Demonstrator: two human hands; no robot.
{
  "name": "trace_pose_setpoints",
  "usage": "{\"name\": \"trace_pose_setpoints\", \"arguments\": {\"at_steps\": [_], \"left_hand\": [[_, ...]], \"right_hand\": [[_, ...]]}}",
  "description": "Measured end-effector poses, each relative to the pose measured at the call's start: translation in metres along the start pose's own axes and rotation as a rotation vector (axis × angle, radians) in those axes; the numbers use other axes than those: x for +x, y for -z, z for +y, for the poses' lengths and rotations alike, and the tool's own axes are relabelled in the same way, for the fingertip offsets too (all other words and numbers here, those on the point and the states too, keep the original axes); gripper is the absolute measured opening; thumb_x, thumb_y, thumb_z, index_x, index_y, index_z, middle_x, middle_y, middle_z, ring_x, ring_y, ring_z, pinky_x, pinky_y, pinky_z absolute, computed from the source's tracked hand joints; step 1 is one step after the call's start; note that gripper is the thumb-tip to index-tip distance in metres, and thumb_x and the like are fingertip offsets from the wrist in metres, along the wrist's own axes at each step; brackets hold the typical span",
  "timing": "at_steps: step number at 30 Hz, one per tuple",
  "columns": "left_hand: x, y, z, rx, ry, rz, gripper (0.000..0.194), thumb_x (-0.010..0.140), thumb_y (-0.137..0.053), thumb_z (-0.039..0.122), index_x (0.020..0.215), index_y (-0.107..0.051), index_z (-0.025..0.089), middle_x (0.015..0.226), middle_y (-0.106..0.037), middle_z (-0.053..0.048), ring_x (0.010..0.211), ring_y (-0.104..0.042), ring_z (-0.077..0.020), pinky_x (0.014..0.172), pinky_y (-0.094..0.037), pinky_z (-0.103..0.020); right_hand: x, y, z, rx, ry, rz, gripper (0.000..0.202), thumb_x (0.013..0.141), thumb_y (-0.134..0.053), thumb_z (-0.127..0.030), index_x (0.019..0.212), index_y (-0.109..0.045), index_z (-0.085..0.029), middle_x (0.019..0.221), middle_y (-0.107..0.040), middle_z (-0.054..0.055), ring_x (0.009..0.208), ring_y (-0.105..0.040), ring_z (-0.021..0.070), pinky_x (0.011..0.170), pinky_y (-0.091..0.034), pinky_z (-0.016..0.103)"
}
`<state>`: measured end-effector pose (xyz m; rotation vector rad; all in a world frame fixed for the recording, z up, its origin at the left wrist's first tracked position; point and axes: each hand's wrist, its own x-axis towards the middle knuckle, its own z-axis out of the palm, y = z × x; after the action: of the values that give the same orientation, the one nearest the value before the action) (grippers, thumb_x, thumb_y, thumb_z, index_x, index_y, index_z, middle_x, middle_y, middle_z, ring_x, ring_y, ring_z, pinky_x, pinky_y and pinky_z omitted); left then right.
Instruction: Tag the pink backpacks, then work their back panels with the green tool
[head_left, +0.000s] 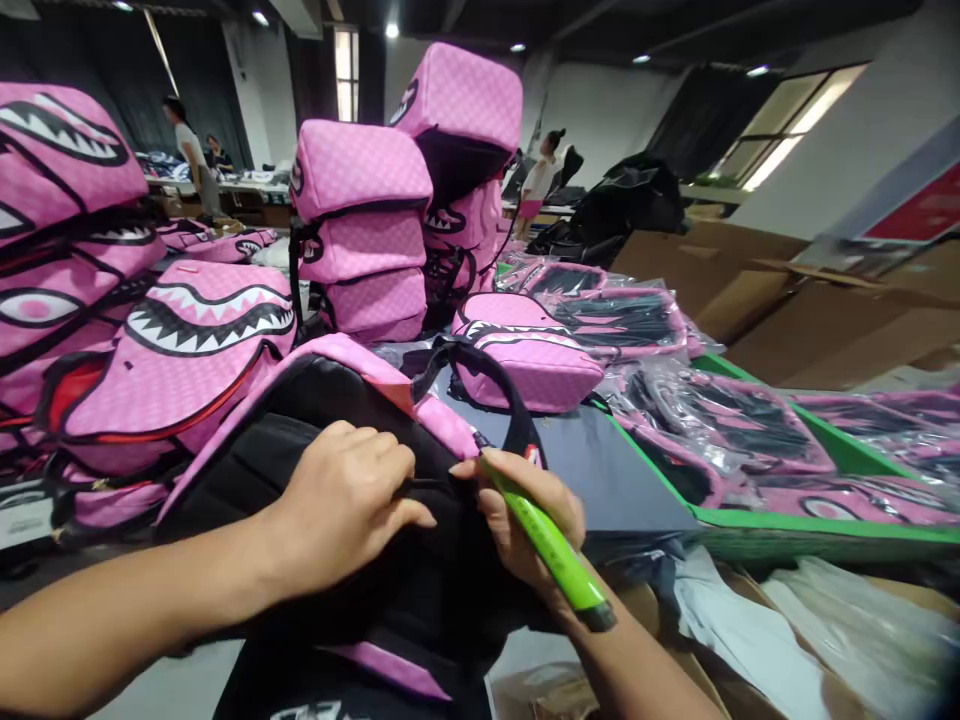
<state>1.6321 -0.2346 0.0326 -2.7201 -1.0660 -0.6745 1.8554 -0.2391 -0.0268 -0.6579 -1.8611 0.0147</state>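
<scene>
One workroom is surrounding a grey counter (615, 465). Nearest, one black-and-pink backpack (450, 560) is lying beneath two hands: the left hand (349, 490) is curling closed on its black fabric, the right hand (529, 510) is clamping one green tool (547, 540). Beyond, three pink bags (367, 240) are standing stacked; farther, three people (191, 155) are showing.

Small round white ceiling lights (392, 31) dot a dark, beamed ceiling (697, 22). Long dark curtains (67, 75) hang at far left, beside a pale pillar (262, 95). A narrow upright window (347, 75) and a wide, dark-framed window (784, 125) glow brightly, a plain whitish wall (622, 110) between them.
</scene>
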Motion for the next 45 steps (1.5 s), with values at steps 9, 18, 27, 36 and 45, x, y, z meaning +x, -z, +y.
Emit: {"name": "trace_pose_setpoints", "arguments": {"at_steps": [9, 18, 27, 36, 45], "left_hand": [[-0.024, -0.056, -0.035, -0.06, 0.056, -0.335, 0.017, 0.091, -0.059, 0.033, 0.095, -0.064, 0.017, 0.089, -0.07, -0.004, 0.081, -0.065, -0.0189, 0.071, -0.044, -0.03], [0.006, -0.057, -0.053, 0.055, 0.091, -0.185, 0.067, 0.076, -0.076, 0.04, 0.133, -0.047, 0.019, 0.128, -0.059, -0.011, 0.117, -0.052, -0.027, 0.099, -0.036, -0.042], [0.039, -0.098, -0.061, 0.172, 0.079, -0.407, 0.106, 0.074, -0.073, 0.055, 0.154, -0.014, 0.016, 0.129, -0.057, -0.017, 0.116, -0.051, -0.0315, 0.097, -0.034, -0.041], [0.028, -0.107, -0.045, 0.299, -0.033, -0.376, 0.128, 0.064, -0.078, 0.06, 0.155, 0.001, 0.016, 0.155, -0.025, -0.024, 0.142, -0.024, -0.0383, 0.115, -0.01, -0.057], [0.03, -0.113, -0.044, 0.245, 0.004, -0.353, 0.097, 0.08, -0.069, 0.043, 0.153, -0.016, 0.011, 0.134, -0.05, -0.019, 0.119, -0.046, -0.0323, 0.107, -0.026, -0.047]], "right_hand": [[-0.063, -0.052, 0.035, -0.222, 0.106, -0.109, 0.061, 0.084, -0.056, -0.003, 0.141, -0.045, -0.023, 0.106, -0.071, 0.01, 0.093, -0.067, 0.0226, 0.079, -0.057, 0.04], [-0.061, -0.086, 0.011, -0.196, -0.018, 0.065, 0.046, 0.082, -0.058, -0.007, 0.125, -0.053, -0.021, 0.089, -0.069, 0.006, 0.086, -0.065, 0.0216, 0.075, -0.052, 0.04], [-0.09, -0.07, 0.011, -0.1, -0.153, -0.023, 0.04, 0.08, -0.062, -0.009, 0.118, -0.058, -0.02, 0.097, -0.068, 0.009, 0.094, -0.062, 0.0244, 0.083, -0.053, 0.046], [-0.091, -0.073, 0.025, 0.054, -0.301, 0.025, 0.039, 0.086, -0.057, -0.017, 0.124, -0.058, -0.021, 0.095, -0.071, 0.007, 0.09, -0.065, 0.0237, 0.08, -0.055, 0.045], [-0.073, -0.042, 0.034, -0.149, -0.512, -0.137, 0.032, 0.093, -0.049, -0.039, 0.118, -0.056, -0.02, 0.095, -0.07, 0.009, 0.085, -0.069, 0.0239, 0.075, -0.055, 0.038]]}}
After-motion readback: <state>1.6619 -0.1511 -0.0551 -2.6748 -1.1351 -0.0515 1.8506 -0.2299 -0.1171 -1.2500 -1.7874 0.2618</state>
